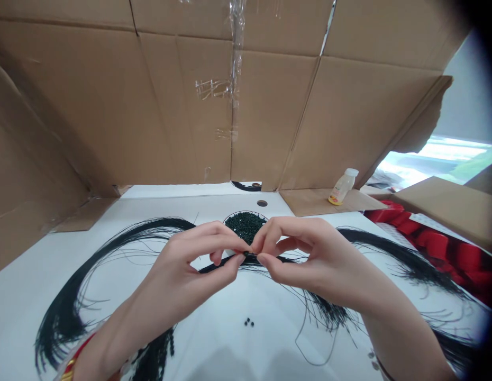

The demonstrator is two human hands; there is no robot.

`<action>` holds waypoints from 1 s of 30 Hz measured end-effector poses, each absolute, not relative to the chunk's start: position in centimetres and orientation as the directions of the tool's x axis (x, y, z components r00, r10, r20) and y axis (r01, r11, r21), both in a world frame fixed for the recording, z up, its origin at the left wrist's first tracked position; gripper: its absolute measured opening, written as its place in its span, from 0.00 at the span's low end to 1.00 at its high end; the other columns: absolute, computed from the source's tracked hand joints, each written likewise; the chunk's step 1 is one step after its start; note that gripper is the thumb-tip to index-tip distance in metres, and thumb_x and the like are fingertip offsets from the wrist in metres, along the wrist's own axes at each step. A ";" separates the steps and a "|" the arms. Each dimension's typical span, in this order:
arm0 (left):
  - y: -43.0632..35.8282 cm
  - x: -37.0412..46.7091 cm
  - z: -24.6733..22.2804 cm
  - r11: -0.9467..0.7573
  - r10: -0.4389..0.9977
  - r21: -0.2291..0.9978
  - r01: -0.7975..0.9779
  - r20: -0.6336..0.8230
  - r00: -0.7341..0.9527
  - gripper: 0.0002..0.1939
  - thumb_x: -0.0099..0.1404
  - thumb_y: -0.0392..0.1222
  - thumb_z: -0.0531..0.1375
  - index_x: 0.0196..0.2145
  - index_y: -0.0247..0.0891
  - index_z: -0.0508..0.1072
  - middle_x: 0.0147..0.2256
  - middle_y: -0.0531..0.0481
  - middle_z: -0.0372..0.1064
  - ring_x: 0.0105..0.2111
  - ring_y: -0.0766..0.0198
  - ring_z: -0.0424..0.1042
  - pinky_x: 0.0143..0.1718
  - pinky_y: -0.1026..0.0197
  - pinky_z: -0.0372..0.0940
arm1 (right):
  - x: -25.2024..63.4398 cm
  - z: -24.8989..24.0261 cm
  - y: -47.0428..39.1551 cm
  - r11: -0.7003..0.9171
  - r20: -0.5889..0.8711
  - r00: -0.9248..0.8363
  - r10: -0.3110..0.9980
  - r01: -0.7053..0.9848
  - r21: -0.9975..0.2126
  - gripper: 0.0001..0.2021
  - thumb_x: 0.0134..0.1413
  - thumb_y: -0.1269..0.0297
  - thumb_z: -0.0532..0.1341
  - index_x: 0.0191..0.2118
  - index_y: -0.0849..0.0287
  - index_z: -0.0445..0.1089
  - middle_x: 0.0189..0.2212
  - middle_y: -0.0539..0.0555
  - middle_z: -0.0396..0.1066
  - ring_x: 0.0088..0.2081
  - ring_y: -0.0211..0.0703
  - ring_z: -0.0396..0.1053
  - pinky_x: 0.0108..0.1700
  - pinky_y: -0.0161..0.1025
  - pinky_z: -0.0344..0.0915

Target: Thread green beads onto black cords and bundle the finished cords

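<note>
My left hand (202, 254) and my right hand (299, 248) meet at the fingertips above the white table, both closed in a pinch. Between the left thumb and forefinger shows a tiny black bead (246, 254). The right thumb and forefinger pinch right beside it; what they hold is too small to make out. Just behind the fingers stands a round dish heaped with small dark beads (246, 225), partly covered by the hands. A bundle of thin black cords (325, 309) runs beneath both hands. Nearer to me, three loose dark beads (249, 321) lie on the table.
Long black cord bundles curve at the left (71, 296) and right (404, 254). A cardboard wall (182, 116) encloses the back. On a cardboard flap stands a small bottle (343, 187). At the right, a carton (452, 206) sits by red items (434, 243).
</note>
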State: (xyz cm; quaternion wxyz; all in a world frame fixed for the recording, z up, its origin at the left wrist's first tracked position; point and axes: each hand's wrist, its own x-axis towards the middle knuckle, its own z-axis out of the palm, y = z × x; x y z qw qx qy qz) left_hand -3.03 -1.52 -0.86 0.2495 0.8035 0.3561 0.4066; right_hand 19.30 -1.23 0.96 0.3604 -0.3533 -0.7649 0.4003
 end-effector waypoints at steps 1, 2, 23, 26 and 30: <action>-1.6 -3.0 -1.0 -0.627 0.772 0.686 0.369 0.487 0.408 0.17 0.68 0.28 0.60 0.41 0.53 0.80 0.34 0.58 0.71 0.32 0.70 0.67 0.35 0.66 0.64 | 19.3 0.9 -1.3 0.430 0.273 -0.486 0.830 0.246 -0.869 0.08 0.57 0.74 0.64 0.30 0.56 0.69 0.36 0.46 0.78 0.40 0.34 0.73 0.44 0.28 0.72; -1.6 -3.0 -1.1 -0.630 0.772 0.683 0.369 0.497 0.397 0.17 0.68 0.29 0.60 0.41 0.53 0.80 0.34 0.58 0.71 0.32 0.70 0.67 0.35 0.66 0.64 | 19.2 0.9 -1.3 0.427 0.277 -0.480 0.832 0.238 -0.872 0.08 0.57 0.74 0.64 0.29 0.56 0.69 0.36 0.46 0.77 0.40 0.34 0.73 0.44 0.28 0.72; -2.0 -1.9 -2.1 -0.720 0.669 0.550 0.423 0.712 0.215 0.14 0.66 0.25 0.60 0.39 0.44 0.76 0.36 0.55 0.69 0.30 0.69 0.64 0.32 0.63 0.63 | 17.8 0.1 -0.9 0.347 0.312 -0.422 0.851 0.006 -0.938 0.09 0.60 0.70 0.66 0.29 0.57 0.68 0.37 0.49 0.73 0.38 0.35 0.70 0.42 0.32 0.70; -2.1 -1.8 -2.0 -0.727 0.662 0.540 0.425 0.715 0.224 0.14 0.66 0.25 0.60 0.39 0.45 0.76 0.36 0.55 0.69 0.31 0.70 0.65 0.32 0.64 0.63 | 17.7 -0.1 -0.8 0.327 0.302 -0.430 0.851 -0.018 -0.945 0.09 0.61 0.69 0.66 0.30 0.57 0.69 0.37 0.49 0.73 0.37 0.35 0.70 0.41 0.32 0.70; -2.0 -1.9 -1.8 -0.712 0.675 0.542 0.446 0.704 0.222 0.13 0.66 0.25 0.60 0.39 0.44 0.75 0.35 0.55 0.69 0.30 0.69 0.64 0.33 0.64 0.63 | 17.6 -0.1 -0.8 0.342 0.313 -0.419 0.852 -0.005 -0.940 0.09 0.60 0.71 0.65 0.29 0.57 0.68 0.37 0.48 0.73 0.37 0.35 0.70 0.41 0.31 0.71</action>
